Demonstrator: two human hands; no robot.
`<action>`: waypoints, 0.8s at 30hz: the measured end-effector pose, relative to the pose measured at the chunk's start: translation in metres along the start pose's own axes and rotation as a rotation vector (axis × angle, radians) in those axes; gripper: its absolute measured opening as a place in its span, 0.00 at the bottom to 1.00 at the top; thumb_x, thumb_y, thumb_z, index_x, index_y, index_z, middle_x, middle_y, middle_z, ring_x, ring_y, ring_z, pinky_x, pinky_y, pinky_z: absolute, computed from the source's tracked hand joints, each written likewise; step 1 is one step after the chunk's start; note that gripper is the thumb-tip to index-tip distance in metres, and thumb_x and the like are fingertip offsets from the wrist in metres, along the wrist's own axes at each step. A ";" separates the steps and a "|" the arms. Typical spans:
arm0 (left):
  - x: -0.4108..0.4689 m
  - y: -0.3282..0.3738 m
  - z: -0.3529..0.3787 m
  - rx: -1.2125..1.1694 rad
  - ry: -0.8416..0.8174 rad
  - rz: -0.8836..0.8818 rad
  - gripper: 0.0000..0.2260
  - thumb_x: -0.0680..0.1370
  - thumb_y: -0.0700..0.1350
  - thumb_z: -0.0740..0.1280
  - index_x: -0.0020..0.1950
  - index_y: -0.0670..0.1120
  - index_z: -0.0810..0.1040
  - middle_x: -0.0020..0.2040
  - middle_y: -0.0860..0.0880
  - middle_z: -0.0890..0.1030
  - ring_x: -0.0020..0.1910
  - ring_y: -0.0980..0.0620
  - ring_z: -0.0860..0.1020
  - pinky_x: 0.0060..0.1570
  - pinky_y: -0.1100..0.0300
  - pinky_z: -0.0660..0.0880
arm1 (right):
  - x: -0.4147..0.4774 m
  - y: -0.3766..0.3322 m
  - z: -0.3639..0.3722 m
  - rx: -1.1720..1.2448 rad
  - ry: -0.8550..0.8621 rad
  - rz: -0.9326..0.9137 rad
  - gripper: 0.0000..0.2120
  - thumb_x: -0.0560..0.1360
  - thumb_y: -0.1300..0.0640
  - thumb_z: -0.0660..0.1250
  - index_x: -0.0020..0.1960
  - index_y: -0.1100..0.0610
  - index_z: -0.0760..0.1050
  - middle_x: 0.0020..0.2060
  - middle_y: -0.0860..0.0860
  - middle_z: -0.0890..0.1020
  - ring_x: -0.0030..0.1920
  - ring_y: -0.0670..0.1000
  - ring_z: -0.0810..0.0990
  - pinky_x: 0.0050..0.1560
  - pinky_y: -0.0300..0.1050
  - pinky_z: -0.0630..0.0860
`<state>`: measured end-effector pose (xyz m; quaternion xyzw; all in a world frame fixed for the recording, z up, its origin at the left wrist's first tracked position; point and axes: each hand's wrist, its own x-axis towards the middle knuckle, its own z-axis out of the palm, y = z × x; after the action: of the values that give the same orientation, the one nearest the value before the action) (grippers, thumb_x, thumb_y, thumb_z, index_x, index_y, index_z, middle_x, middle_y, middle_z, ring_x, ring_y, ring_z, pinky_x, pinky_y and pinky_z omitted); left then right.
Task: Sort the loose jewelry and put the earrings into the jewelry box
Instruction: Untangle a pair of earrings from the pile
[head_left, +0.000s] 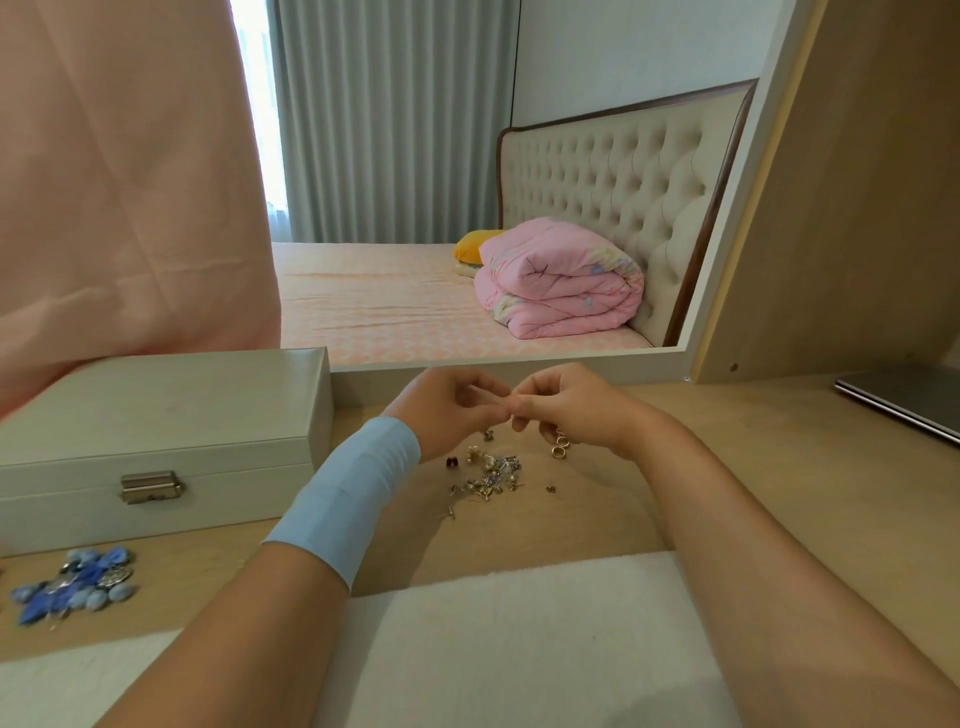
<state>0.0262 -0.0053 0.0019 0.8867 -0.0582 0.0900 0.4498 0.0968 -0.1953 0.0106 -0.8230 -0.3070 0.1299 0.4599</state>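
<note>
1. One blue beaded ornament (72, 582), far left of the desk (727, 467).
2. One white jewelry box (156, 431), lid down.
3. Left hand (447, 410): fingers curled, tips meeting the right's; contents unclear.
4. One loose jewelry pile (488, 475) below both hands, pieces uncountable.
5. Right hand (566, 410): curled likewise.
6. Two gold rings (560, 448) beneath it.

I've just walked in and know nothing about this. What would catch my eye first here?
The left hand and right hand meet fingertip to fingertip above a small heap of loose jewelry in the middle of the wooden table; whether they pinch anything is too small to tell. A closed white jewelry box sits to the left, and the mirror behind shows a folded pink quilt on a bed.
</note>
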 end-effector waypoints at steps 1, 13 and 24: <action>-0.001 0.001 -0.001 -0.035 0.024 0.009 0.06 0.75 0.48 0.73 0.50 0.55 0.82 0.41 0.56 0.86 0.40 0.60 0.83 0.42 0.64 0.78 | 0.001 -0.002 0.003 0.039 0.005 -0.013 0.07 0.79 0.52 0.71 0.44 0.53 0.85 0.38 0.49 0.86 0.27 0.44 0.73 0.28 0.33 0.69; -0.001 -0.013 -0.027 0.073 0.107 -0.094 0.02 0.74 0.46 0.74 0.43 0.51 0.82 0.37 0.55 0.85 0.31 0.62 0.79 0.39 0.64 0.74 | 0.002 0.004 0.008 -0.367 -0.063 0.053 0.11 0.74 0.62 0.73 0.49 0.47 0.87 0.40 0.43 0.85 0.33 0.35 0.78 0.38 0.29 0.73; -0.006 -0.013 -0.031 0.010 -0.034 -0.097 0.08 0.79 0.40 0.68 0.51 0.53 0.83 0.43 0.55 0.85 0.35 0.59 0.80 0.35 0.65 0.75 | 0.003 0.010 0.009 -0.447 -0.080 0.100 0.06 0.70 0.56 0.80 0.41 0.45 0.87 0.38 0.39 0.86 0.41 0.38 0.83 0.46 0.36 0.76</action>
<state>0.0192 0.0272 0.0084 0.8921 -0.0226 0.0533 0.4481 0.0984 -0.1908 -0.0024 -0.9127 -0.3051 0.1140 0.2468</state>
